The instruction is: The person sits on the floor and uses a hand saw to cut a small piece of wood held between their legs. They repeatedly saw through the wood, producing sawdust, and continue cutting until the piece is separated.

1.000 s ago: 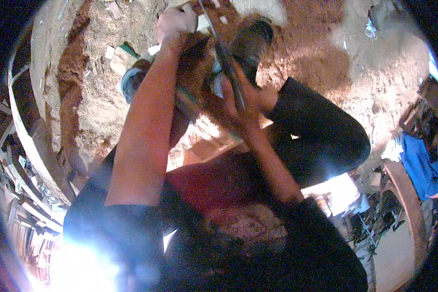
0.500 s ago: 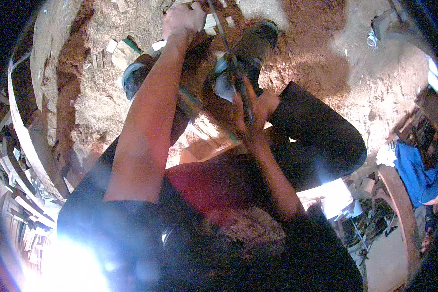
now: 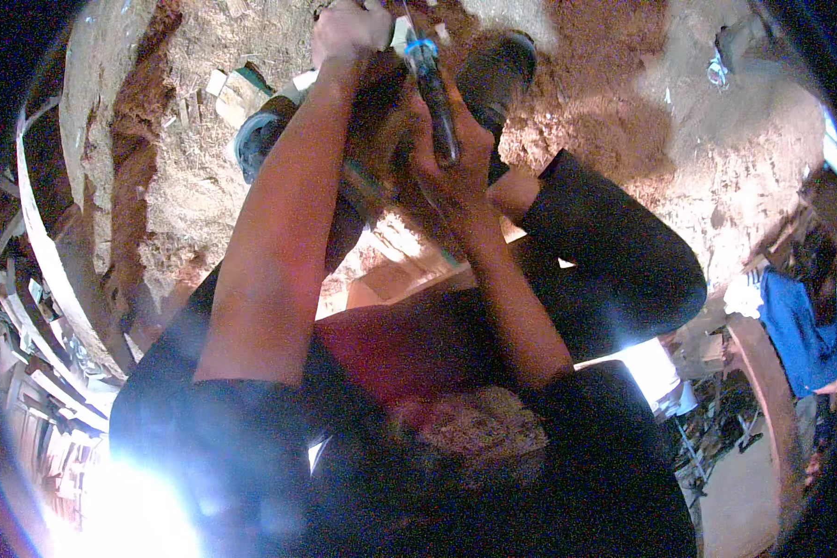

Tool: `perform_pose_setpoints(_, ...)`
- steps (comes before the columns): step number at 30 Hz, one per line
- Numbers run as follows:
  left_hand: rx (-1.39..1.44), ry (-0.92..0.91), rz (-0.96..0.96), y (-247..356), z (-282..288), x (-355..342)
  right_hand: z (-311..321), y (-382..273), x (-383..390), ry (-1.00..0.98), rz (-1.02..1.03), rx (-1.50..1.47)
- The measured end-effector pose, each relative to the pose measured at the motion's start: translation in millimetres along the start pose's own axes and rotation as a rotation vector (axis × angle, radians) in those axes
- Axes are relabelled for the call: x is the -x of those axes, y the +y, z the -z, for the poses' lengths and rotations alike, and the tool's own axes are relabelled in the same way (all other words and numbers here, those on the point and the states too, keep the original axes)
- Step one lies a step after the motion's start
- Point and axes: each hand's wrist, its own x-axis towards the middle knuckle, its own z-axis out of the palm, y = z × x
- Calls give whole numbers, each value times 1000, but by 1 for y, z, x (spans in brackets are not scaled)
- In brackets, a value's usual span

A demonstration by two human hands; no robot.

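Note:
In my right hand (image 3: 456, 139) is the dark handle of a long, thin-bladed tool (image 3: 433, 88), which looks like a handsaw seen edge-on. A bright blue band circles it near the front of the handle, and the narrow blade runs up past the top edge. My left hand (image 3: 349, 33) is closed at the top of the view, just left of the blade. Whatever it grips is hidden beneath it. Close to its fingers lies a pale piece of wood (image 3: 401, 35). Below, a wooden bar (image 3: 367, 186) slants between my legs.
My shod feet (image 3: 260, 139) (image 3: 500, 74) flank the work on rough brown ground (image 3: 604, 102). Wood offcuts (image 3: 242, 100) lie by the left foot. Stacked wood strips (image 3: 51, 391) stand far left. At right are a curved wooden piece (image 3: 763, 400) and blue cloth (image 3: 798, 330).
My right hand has slid forward and slightly left with the handsaw, bringing its handle close to my left hand. The left hand stays almost where it was.

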Motion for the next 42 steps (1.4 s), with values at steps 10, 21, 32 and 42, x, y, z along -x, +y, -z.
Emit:
perform_pose_setpoints(10, -183, -346, -69, 30, 34, 26, 27, 30, 19, -105, -275, -122)
perform_pose_setpoints(21, -181, -262, -153, 19, 26, 14, 96, -8, 33, 403, -43, -49)
perform_pose_setpoints(32, -315, -151, -843, -23, 56, 47, 90, 19, 45, 484, -21, -221)
perform_pose_setpoints(42, -350, -467, -592, -18, 63, 19, 80, -11, 52, 359, -129, -354)
